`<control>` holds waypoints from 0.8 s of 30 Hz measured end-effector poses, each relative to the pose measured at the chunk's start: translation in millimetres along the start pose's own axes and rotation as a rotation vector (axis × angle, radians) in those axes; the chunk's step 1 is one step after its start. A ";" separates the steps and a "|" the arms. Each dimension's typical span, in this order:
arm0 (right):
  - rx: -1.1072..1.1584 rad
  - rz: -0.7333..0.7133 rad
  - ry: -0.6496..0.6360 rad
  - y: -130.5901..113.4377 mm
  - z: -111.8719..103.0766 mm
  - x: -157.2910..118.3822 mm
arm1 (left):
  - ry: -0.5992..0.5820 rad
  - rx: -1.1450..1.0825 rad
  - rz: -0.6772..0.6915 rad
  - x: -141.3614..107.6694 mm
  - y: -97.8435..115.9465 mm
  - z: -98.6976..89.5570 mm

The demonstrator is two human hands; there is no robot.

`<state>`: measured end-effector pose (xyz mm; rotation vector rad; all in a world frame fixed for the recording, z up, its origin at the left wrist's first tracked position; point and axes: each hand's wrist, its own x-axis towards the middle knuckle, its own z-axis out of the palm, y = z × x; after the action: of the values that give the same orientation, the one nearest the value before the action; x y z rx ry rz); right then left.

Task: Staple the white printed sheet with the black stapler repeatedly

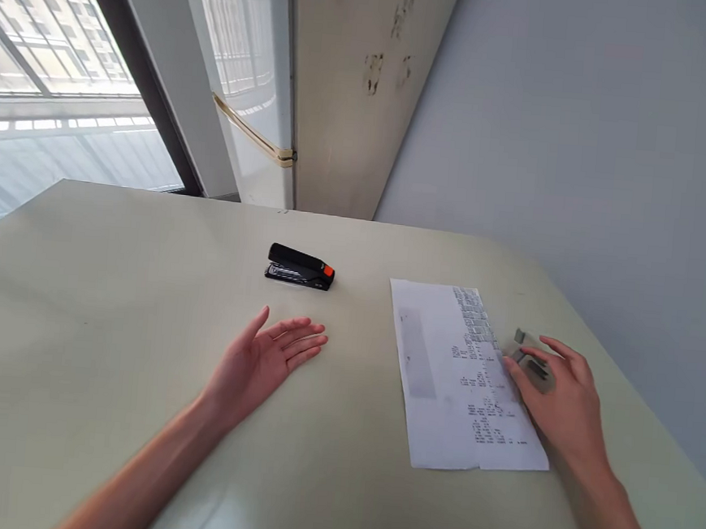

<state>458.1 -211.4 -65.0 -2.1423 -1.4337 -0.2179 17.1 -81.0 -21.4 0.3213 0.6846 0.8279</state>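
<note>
My left hand (269,356) lies palm up over the table, fingers stretched out and holding nothing. Beyond its fingertips sits a black stapler (300,267) with an orange-red patch at its right end; its top arm is slightly raised from the base. On the right, my right hand (563,391) reaches over the right edge of a printed sheet of paper (436,369). Its thumb and a finger pinch a small grey strip (518,355), which looks like staples. Another small grey strip (539,369) shows under the fingers, and a grey piece (519,335) lies just beyond them.
The pale table (144,281) has its far edge near a white fridge (344,133) with a cream handle (253,133). A blue-grey wall (571,135) runs along the right side. A barred window (57,54) is at the far left.
</note>
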 end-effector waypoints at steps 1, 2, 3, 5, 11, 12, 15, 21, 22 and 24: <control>-0.014 0.017 -0.015 10.4 0.6 0.4 | 0.022 0.000 0.002 -0.2 0.5 2.1; -0.021 0.027 -0.025 18.5 1.8 1.3 | 0.044 0.000 0.003 -0.3 1.0 4.1; -0.025 0.033 -0.040 24.6 3.5 2.6 | 0.065 0.000 0.003 -0.4 1.4 5.9; -0.019 0.037 -0.054 31.7 7.2 6.0 | 0.108 -0.001 0.005 -0.2 2.4 8.6; 0.029 0.060 -0.033 19.4 5.2 12.0 | 0.162 -0.025 0.014 1.9 5.2 11.3; 0.038 0.084 -0.030 12.9 2.7 10.7 | 0.164 -0.028 0.015 2.2 5.5 11.3; 0.079 0.133 -0.004 -12.4 -5.1 1.3 | 0.165 -0.033 0.015 2.4 6.1 11.2; 0.232 -0.079 -0.178 -60.6 -10.1 -31.6 | 0.139 -0.033 0.012 1.3 6.5 11.0; 0.243 -0.092 -0.243 -65.0 -9.3 -36.4 | 0.139 -0.034 0.011 1.2 6.6 11.1; 0.252 -0.092 -0.348 -70.4 -6.6 -43.9 | 0.141 -0.035 0.012 0.6 6.9 11.2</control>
<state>377.9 -230.4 -53.4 -1.9732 -1.6539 0.3035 21.0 -76.1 -9.8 0.2367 0.7990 0.8788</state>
